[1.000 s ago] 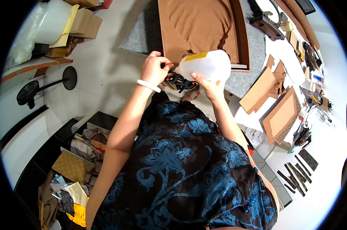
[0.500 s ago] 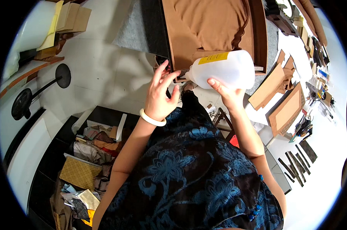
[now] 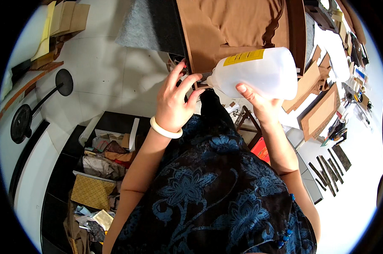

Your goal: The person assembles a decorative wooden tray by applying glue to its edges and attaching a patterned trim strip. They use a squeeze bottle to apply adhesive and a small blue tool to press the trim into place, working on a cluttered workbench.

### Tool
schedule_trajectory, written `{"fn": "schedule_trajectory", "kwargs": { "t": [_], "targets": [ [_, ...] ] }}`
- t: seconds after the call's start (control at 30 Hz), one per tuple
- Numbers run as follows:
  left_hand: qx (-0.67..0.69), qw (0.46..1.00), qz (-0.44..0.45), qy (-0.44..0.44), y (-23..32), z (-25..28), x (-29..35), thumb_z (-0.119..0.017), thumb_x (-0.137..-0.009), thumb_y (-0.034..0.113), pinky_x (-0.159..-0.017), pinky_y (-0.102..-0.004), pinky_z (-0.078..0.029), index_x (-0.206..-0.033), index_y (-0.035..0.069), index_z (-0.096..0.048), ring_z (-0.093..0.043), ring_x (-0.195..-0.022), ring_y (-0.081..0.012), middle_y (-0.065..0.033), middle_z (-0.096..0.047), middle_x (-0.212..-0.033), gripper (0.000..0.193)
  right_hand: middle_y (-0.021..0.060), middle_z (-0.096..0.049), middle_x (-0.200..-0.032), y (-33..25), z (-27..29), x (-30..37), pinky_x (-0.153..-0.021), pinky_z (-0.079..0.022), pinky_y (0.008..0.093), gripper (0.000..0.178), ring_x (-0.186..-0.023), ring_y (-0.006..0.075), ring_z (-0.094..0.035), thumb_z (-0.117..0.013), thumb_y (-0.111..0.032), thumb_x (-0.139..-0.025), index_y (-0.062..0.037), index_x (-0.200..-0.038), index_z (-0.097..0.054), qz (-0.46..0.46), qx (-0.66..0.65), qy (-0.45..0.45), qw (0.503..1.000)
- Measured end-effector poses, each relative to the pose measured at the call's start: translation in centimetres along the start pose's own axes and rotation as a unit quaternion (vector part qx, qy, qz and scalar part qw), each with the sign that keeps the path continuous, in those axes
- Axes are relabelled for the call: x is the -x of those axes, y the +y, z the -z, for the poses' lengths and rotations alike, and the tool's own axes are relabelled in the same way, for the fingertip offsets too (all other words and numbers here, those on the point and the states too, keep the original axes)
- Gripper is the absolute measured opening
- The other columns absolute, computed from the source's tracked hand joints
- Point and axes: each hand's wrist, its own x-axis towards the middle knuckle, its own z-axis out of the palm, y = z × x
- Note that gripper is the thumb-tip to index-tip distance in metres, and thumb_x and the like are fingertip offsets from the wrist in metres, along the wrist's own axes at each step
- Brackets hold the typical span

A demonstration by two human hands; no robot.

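Observation:
My right hand [image 3: 261,103] is wrapped round a translucent white plastic squeeze bottle [image 3: 263,78] with a yellow label, its thumb on the near side. The bottle lies almost level, its narrow tip pointing left at the near-left corner of a brown-lined box [image 3: 212,61]. By that corner is my left hand [image 3: 174,103], wearing a pale bangle [image 3: 166,129]. Its fingers are parted, the index fingertip and thumb close to the bottle's tip. Whether they touch the corner I cannot tell. Brown cloth [image 3: 242,21] lies wrinkled inside the box.
A black bin [image 3: 115,120] of fabric pieces stands low at the left. Beyond it is a black round-ended stand [image 3: 43,99]. At right, a white worktop holds brown panels [image 3: 322,112], dark strips [image 3: 326,175] and tools. Grey felt [image 3: 145,29] hangs beside the box.
The bottle and my right hand have shifted slightly right in view. My left thumb and index finger are now nearer the bottle's tip. The whole view has shifted a little.

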Motion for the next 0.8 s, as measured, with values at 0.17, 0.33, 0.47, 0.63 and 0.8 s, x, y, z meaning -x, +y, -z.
{"fn": "schedule_trajectory", "kwargs": {
  "t": [0.17,0.33,0.47,0.63,0.8],
  "targets": [
    [-0.001,1.000,-0.003,0.004,0.1,0.0,-0.3,-0.085,-0.073,0.014,-0.086,-0.0407,-0.054,-0.105,0.006,-0.069,-0.066,-0.097,-0.0313,-0.0200,-0.058,-0.127,0.036,0.0118,-0.068,-0.106,-0.4,-0.1,-0.1,-0.086,-0.055,0.0357,0.060,-0.096,0.0215,-0.065,-0.090,-0.010,-0.070,0.0030,-0.120,-0.059,-0.008,-0.011,0.001,1.000],
    [-0.003,1.000,0.007,0.007,0.4,-0.2,-0.4,-0.085,-0.073,0.014,-0.086,-0.0401,-0.054,-0.104,0.005,-0.069,-0.067,-0.096,-0.0306,-0.0197,-0.059,-0.126,0.035,0.0117,-0.068,-0.104,-0.9,-0.2,-0.3,-0.084,-0.055,0.0352,0.058,-0.095,0.0212,-0.065,-0.090,-0.011,-0.071,0.0029,-0.118,-0.060,0.006,-0.003,0.006,1.000],
    [0.004,1.000,0.008,0.008,0.3,-0.2,-0.4,-0.085,-0.073,0.013,-0.086,-0.0399,-0.054,-0.103,0.005,-0.069,-0.067,-0.097,-0.0300,-0.0197,-0.060,-0.125,0.035,0.0113,-0.068,-0.103,-1.3,-0.2,-0.4,-0.083,-0.054,0.0346,0.057,-0.093,0.0208,-0.065,-0.090,-0.013,-0.071,0.0025,-0.117,-0.060,0.007,0.013,0.018,1.000],
    [0.013,1.000,0.010,0.010,-0.1,-0.4,-0.1,-0.082,-0.076,0.024,-0.084,-0.0428,-0.054,-0.104,0.010,-0.069,-0.064,-0.099,-0.0351,-0.0199,-0.056,-0.132,0.035,0.0110,-0.068,-0.103,-1.4,0.4,-0.3,-0.085,-0.053,0.0346,0.058,-0.094,0.0207,-0.064,-0.090,-0.016,-0.071,0.0024,-0.116,-0.060,0.001,0.024,0.036,0.999],
    [-0.009,1.000,-0.003,0.018,0.3,-0.2,-0.3,-0.083,-0.075,0.019,-0.088,-0.0434,-0.052,-0.105,0.009,-0.069,-0.063,-0.102,-0.0353,-0.0203,-0.056,-0.132,0.034,0.0114,-0.067,-0.104,-1.2,0.7,0.0,-0.086,-0.052,0.0347,0.058,-0.094,0.0209,-0.064,-0.090,-0.015,-0.071,0.0026,-0.118,-0.059,0.001,0.017,0.047,0.999]
  ]
}}
